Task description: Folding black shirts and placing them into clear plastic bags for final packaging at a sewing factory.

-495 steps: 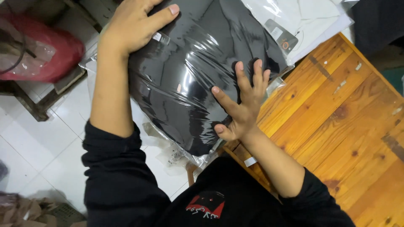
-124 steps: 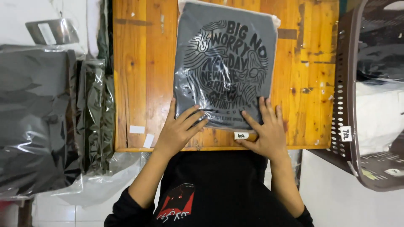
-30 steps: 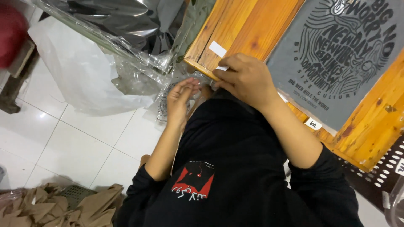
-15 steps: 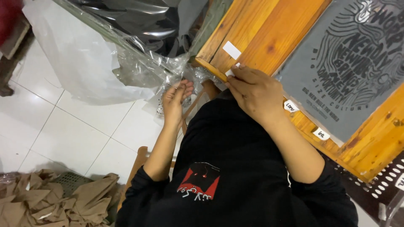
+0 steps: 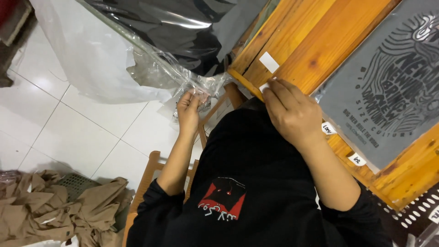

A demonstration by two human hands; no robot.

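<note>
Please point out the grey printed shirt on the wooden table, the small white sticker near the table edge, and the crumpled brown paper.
Grey printed shirt (image 5: 388, 87), head view, on its printed front.
Small white sticker (image 5: 269, 62), head view, on its middle.
Crumpled brown paper (image 5: 55, 210), head view, on the pile's middle.

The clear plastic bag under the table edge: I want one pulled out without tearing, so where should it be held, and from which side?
Hold the clear plastic bag by its loose crinkled end, where the left hand already pinches it. Come from below, on the floor side: that end hangs free past the wooden table edge, while the rest lies bunched under the black wrapped bundle.
</note>
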